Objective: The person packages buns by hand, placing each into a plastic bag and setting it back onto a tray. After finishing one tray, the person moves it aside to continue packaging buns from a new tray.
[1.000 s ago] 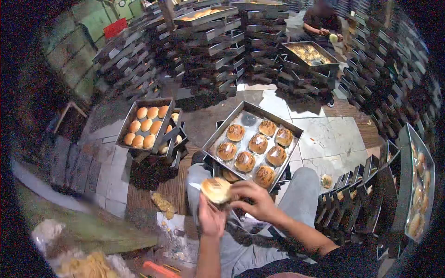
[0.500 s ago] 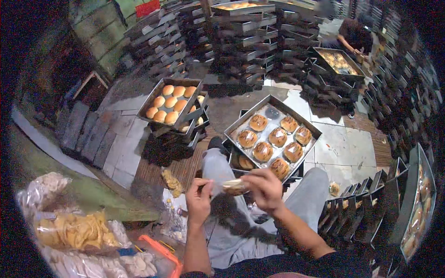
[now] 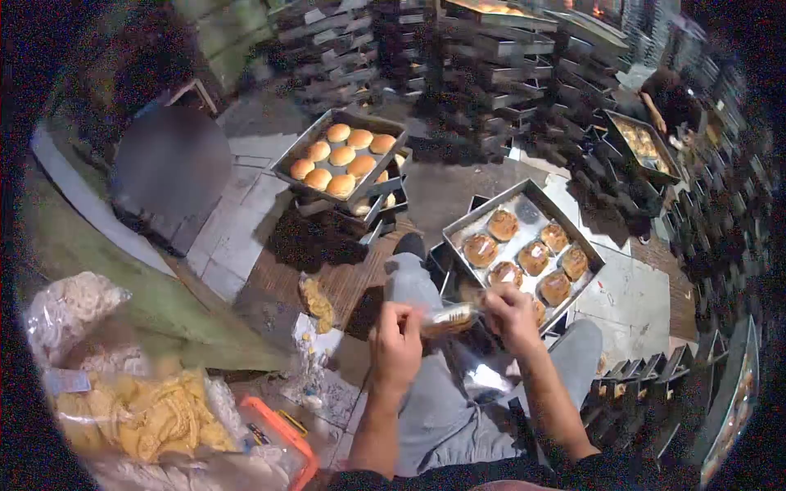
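Between my two hands a small bun in clear plastic wrap (image 3: 452, 317) is stretched, blurred by motion. My left hand (image 3: 398, 340) pinches the wrap's left end. My right hand (image 3: 509, 315), fingers curled, grips its right end. Just beyond my right hand lies a metal tray (image 3: 583, 288) of browned buns in clear wrap (image 3: 534, 257); the tray's near corner is partly hidden by my hand. Farther left, a tray (image 3: 282, 169) of plain golden buns (image 3: 342, 156) rests on other stacked trays.
Tall stacks of dark trays (image 3: 491, 74) stand at the back and right. A co-worker (image 3: 673, 98) is beside another tray (image 3: 643, 146) at the upper right. Bags of yellow material (image 3: 155, 417) and an orange-edged container (image 3: 282, 434) lie at the lower left.
The view has swung left, so the trays and my hands appear farther right. The wrapped bun now hangs more openly between my hands, and my right hand has closed at the wrap's end.
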{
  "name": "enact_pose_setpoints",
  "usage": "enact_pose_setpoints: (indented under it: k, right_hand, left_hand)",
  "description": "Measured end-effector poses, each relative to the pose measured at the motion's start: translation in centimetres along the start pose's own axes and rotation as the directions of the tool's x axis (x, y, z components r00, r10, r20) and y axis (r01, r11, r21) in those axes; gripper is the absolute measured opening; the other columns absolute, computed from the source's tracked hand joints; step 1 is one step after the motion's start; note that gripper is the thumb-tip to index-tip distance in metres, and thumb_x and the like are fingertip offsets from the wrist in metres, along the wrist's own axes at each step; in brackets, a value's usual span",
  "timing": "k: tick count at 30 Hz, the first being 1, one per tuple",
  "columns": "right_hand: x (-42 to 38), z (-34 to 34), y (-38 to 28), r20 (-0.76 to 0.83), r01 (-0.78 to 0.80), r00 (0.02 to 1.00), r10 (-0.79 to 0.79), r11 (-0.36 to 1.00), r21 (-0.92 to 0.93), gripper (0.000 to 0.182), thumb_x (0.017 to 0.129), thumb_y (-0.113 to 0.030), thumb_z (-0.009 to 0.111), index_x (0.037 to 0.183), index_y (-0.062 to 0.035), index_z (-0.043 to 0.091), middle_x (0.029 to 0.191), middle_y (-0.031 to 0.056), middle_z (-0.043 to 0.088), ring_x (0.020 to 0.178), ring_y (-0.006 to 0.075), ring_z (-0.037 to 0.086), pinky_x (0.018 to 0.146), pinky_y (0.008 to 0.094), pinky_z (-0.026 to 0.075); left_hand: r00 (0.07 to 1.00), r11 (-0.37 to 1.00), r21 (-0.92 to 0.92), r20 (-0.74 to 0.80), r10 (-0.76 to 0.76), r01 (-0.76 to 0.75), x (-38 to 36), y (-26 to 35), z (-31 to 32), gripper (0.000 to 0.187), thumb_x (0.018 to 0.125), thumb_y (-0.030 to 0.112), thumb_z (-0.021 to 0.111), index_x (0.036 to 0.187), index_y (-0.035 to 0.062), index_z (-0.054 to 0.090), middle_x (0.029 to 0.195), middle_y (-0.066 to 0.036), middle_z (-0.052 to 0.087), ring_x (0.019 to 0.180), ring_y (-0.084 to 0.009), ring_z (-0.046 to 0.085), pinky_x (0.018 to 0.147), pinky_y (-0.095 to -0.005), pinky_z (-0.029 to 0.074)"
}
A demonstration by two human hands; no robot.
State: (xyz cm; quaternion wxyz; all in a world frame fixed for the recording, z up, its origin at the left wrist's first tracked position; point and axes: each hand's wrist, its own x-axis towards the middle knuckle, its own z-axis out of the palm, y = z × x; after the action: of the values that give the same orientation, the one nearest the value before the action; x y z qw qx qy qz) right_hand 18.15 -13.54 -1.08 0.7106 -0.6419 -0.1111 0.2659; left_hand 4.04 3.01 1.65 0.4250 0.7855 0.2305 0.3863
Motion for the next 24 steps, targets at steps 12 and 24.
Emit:
enact_pose_setpoints:
  k: [12, 24]
  right_hand:
    - [1.5, 2.1, -0.4, 0.144, -0.085, 0.985, 0.092, 0.995, -0.051, 0.019, 0.094, -0.02, 0.07, 0.092, -0.0015, 0.068, 0.078, 0.0004, 0.063, 0.067, 0.0089, 0.058, 0.057, 0.0249, 0.044]
    - [-3.7, 2.3, 14.0, 0.18, -0.472, 0.881, 0.437, 0.822, 0.318, 0.025, 0.103, -0.031, 0.058, 0.101, -0.006, 0.062, 0.08, 0.0077, 0.063, 0.059, 0.0195, 0.062, 0.047, 0.0336, 0.05]
  left_hand:
    - [0.992, 0.996, -0.055, 0.101, -0.07, 0.076, 1.2, -1.6, 1.0, 0.017, 0.096, 0.013, 0.068, 0.092, 0.0004, 0.058, 0.078, -0.011, 0.063, 0.067, -0.0186, 0.058, 0.064, -0.0351, 0.049]
    - [0.629, 0.638, -0.042, 0.225, -0.744, 0.769, -10.8, -0.8, -0.5, 0.026, 0.098, 0.015, 0.066, 0.119, 0.0005, 0.059, 0.101, -0.011, 0.062, 0.076, -0.0163, 0.063, 0.062, -0.0322, 0.051]
